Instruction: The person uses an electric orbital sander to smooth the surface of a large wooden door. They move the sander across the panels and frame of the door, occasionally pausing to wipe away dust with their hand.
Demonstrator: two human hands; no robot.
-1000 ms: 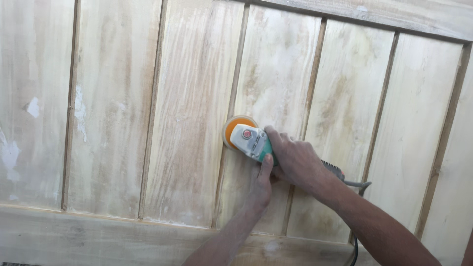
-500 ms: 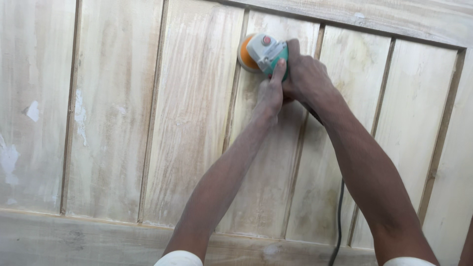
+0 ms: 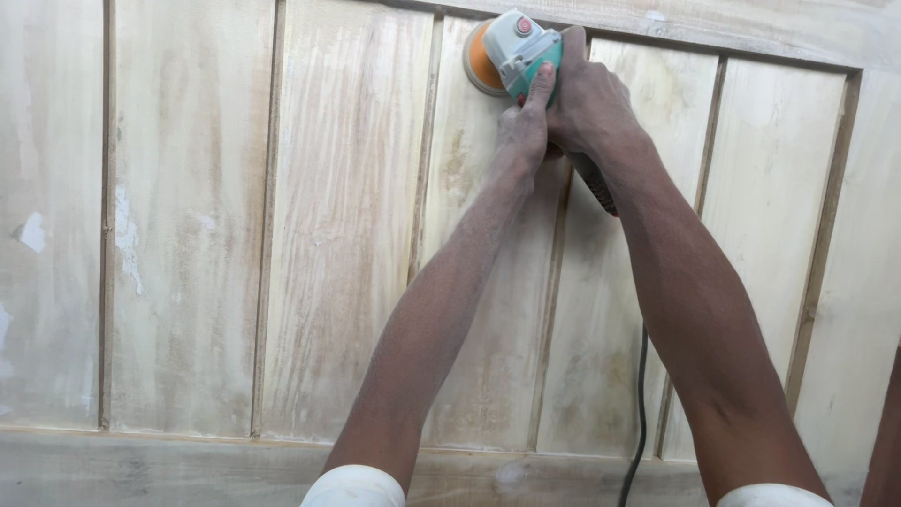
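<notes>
A small power sander, with a grey and teal body and an orange round pad, is held against a large pale wooden panel made of vertical boards. The sander is placed near the top of the panel, just under the upper horizontal rail, and its orange pad is laid flat on one board.

The right hand is wrapped around the rear part of the tool, so its grip is pressed together on the sander body. The left hand is set beside it from below, with one finger stretched along the teal side of the housing; the other fingers are curled, and this grip is also pressed on the tool. The two hands are touching each other.

Both forearms are stretched upward from the lower edge of the view, and white sleeves are seen at the bottom. Pale dust is seen on the left hand and wrist.

A dark cable is hanging down along the panel between the two arms, from behind the right forearm to the lower edge. White patches of filler are visible on the boards at the left, well apart from the hands. A lower horizontal rail is seen at the bottom.
</notes>
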